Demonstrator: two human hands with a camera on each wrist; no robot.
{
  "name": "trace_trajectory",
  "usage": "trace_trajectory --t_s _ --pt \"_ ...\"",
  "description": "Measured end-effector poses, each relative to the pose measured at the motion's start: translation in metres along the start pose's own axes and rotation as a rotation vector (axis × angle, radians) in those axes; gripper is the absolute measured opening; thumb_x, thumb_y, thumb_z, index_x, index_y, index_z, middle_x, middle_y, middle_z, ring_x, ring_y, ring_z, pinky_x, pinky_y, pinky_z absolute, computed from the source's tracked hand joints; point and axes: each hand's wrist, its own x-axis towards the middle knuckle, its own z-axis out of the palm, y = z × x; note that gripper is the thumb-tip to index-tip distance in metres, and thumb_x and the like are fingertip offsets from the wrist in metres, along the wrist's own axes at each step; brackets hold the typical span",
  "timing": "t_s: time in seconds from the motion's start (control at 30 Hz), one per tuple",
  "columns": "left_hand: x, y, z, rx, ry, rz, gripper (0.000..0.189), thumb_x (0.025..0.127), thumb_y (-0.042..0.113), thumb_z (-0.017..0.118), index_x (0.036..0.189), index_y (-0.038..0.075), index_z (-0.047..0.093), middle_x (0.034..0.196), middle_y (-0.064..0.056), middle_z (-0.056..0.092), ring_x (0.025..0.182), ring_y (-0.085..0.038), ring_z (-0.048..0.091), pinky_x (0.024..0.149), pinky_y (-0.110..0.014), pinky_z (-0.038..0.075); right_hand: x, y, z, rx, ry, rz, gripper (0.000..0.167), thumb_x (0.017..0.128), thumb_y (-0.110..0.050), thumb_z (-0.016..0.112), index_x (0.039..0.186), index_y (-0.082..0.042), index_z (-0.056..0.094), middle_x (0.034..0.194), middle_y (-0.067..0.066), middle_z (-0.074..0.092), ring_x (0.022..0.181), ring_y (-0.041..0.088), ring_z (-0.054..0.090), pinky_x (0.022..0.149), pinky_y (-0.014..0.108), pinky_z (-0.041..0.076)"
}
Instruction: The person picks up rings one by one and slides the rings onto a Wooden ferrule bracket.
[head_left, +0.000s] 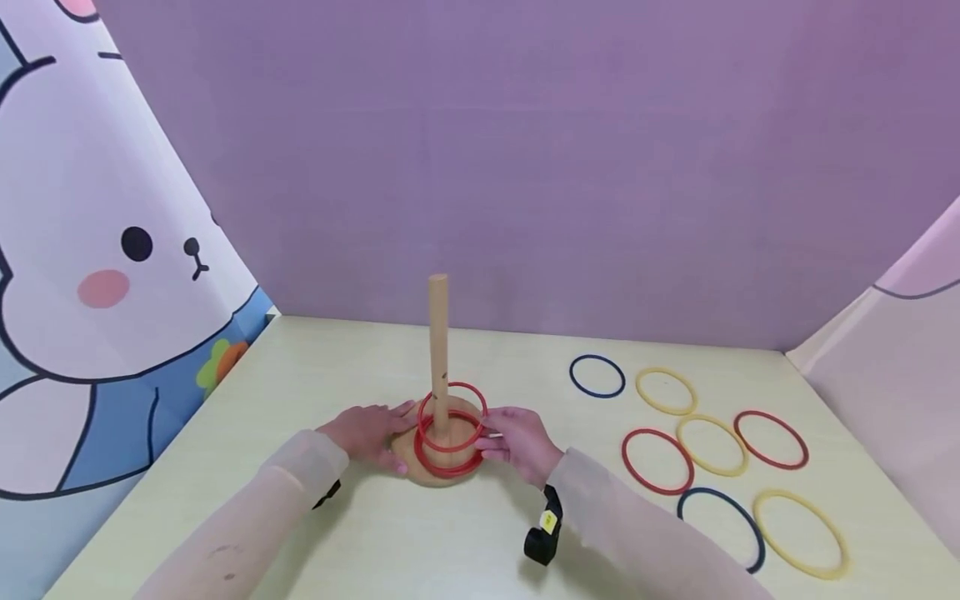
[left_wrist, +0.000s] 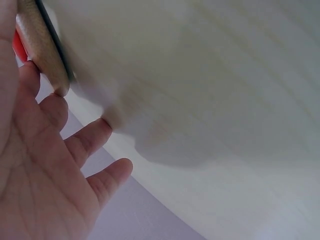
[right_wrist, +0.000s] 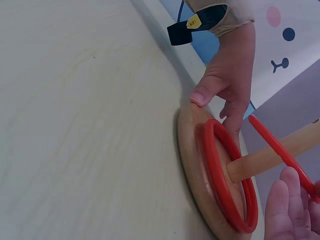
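A wooden post (head_left: pixel 438 333) rises from a round wooden base (head_left: pixel 404 457) on the table. Red rings (right_wrist: pixel 215 170), apparently stacked, lie on the base around the post's foot. My left hand (head_left: pixel 365 432) rests at the base's left edge, thumb on the near rim and fingers farther back; in the left wrist view its two smallest fingers stand apart from the wood. With thumb and fingertips my right hand (head_left: pixel 517 440) pinches another red ring (right_wrist: pixel 265 134). This ring is tilted above the base and looks to be around the post, though the overlap is partly hidden.
To the right lie several loose rings: a blue ring (head_left: pixel 597 397), a yellow ring (head_left: pixel 666 369), a red ring (head_left: pixel 624 454), another red ring (head_left: pixel 772 413) and a dark blue ring (head_left: pixel 759 533) partly under the right sleeve. A purple backdrop (head_left: pixel 525 167) stands behind the table.
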Motion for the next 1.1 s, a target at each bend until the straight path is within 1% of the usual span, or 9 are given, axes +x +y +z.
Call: trace_trajectory --t_s 0.1,0.23,0.43,0.5,0.63,0.7,0.87,0.97,1.1 --pt "0.0 -0.001 0.0 0.008 0.006 0.019 0.09 0.077 0.05 0.075 0.149 0.015 0.035 0.155 -0.008 0.028 0.132 -0.043 0.037 0.103 -0.056 0.035 0.001 0.004 0.0 -0.006 -0.006 0.008 0.036 0.098 -0.009 0.051 0.126 0.014 0.049 0.112 0.029 0.06 0.07 0.014 0.066 0.067 0.025 0.056" --pt "0.001 0.0 -0.001 0.011 0.02 0.036 0.093 0.076 0.051 0.075 0.151 0.016 0.031 0.155 -0.01 0.029 0.132 -0.043 0.039 0.102 -0.055 0.037 0.0 0.008 -0.001 -0.011 -0.002 0.021 0.036 0.098 -0.009 0.052 0.126 0.014 0.049 0.108 0.027 0.062 0.068 0.013 0.066 0.067 0.026 0.056" --pt "0.002 0.001 0.001 0.013 0.002 -0.003 0.094 0.074 0.054 0.075 0.15 0.02 0.032 0.155 -0.008 0.029 0.132 -0.041 0.039 0.102 -0.055 0.038 0.0 0.014 -0.002 -0.007 -0.012 0.034 0.038 0.098 -0.009 0.052 0.128 0.015 0.047 0.094 0.017 0.064 0.065 0.012 0.065 0.067 0.026 0.056" --pt "0.003 0.001 0.002 0.024 -0.003 -0.012 0.094 0.074 0.055 0.075 0.151 0.021 0.032 0.155 -0.007 0.029 0.132 -0.041 0.039 0.101 -0.055 0.039 0.002 0.016 -0.003 -0.003 -0.017 0.035 0.037 0.098 -0.008 0.052 0.127 0.015 0.047 0.092 0.015 0.064 0.065 0.012 0.065 0.067 0.026 0.056" --pt "0.003 0.0 0.003 0.041 0.0 -0.016 0.094 0.074 0.056 0.075 0.15 0.023 0.032 0.155 -0.006 0.03 0.131 -0.04 0.04 0.1 -0.054 0.04 0.004 0.021 -0.005 -0.002 -0.014 0.047 0.036 0.097 -0.007 0.053 0.126 0.015 0.049 0.094 0.018 0.065 0.064 0.012 0.065 0.067 0.026 0.057" --pt "0.002 0.001 0.003 0.045 0.002 -0.017 0.093 0.074 0.056 0.075 0.15 0.023 0.033 0.155 -0.006 0.03 0.131 -0.039 0.041 0.099 -0.054 0.041 0.006 0.022 -0.006 -0.009 -0.007 0.053 0.038 0.097 -0.006 0.052 0.128 0.013 0.048 0.096 0.018 0.066 0.064 0.012 0.065 0.067 0.027 0.057" --pt "0.001 0.002 0.002 0.055 0.007 -0.022 0.092 0.074 0.055 0.075 0.15 0.024 0.034 0.154 -0.006 0.031 0.13 -0.039 0.042 0.099 -0.054 0.041 0.008 0.023 -0.008 -0.048 0.026 0.065 0.043 0.094 -0.004 0.054 0.135 0.006 0.046 0.09 0.014 0.069 0.063 0.014 0.065 0.063 0.027 0.057" --pt "0.001 0.002 0.001 0.055 0.009 -0.02 0.092 0.074 0.055 0.075 0.15 0.024 0.034 0.155 -0.006 0.031 0.131 -0.039 0.041 0.099 -0.054 0.041 0.009 0.024 -0.008 -0.094 0.045 0.061 0.042 0.092 -0.004 0.056 0.133 0.004 0.049 0.081 0.01 0.069 0.059 0.014 0.064 0.059 0.027 0.056" --pt "0.001 0.003 0.0 0.039 0.007 -0.014 0.09 0.075 0.053 0.075 0.15 0.023 0.034 0.155 -0.006 0.03 0.132 -0.039 0.04 0.101 -0.054 0.039 0.01 0.024 -0.009 -0.146 0.046 0.043 0.04 0.091 -0.005 0.057 0.13 0.004 0.051 0.071 0.007 0.066 0.055 0.013 0.062 0.056 0.028 0.056"
